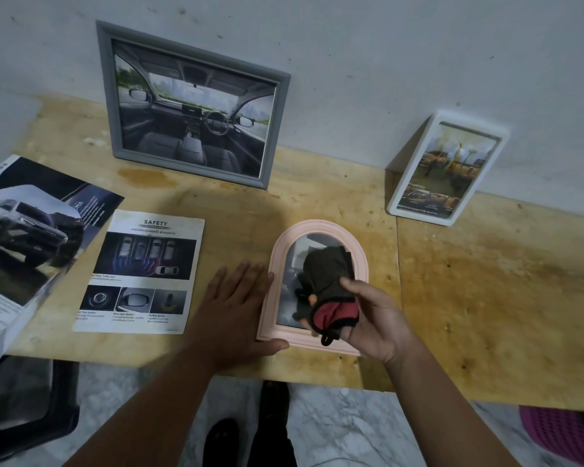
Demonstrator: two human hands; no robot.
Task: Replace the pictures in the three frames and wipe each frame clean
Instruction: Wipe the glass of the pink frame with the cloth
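The left hand (pixel 236 310) lay flat on the pale wooden tabletop (pixel 486 281), fingers straight and close together, thumb hooked along the bottom rim of the arched pink picture frame (pixel 273 288), apparently to stop it sliding; the right hand (pixel 368 315) pinched a folded dark cloth with a red lining (pixel 327 281) between thumb and curled fingers, held over the glass, seemingly for wiping; three frames were counted: the pink one lying flat near the table's front edge, a grey rectangular frame (pixel 108 96) and a white rounded frame (pixel 415 170) both propped against the wall, probably finished or waiting; two loose printed sheets lay to the left, a safety leaflet (pixel 142 274) and a truck brochure (pixel 31 230); one cloth.
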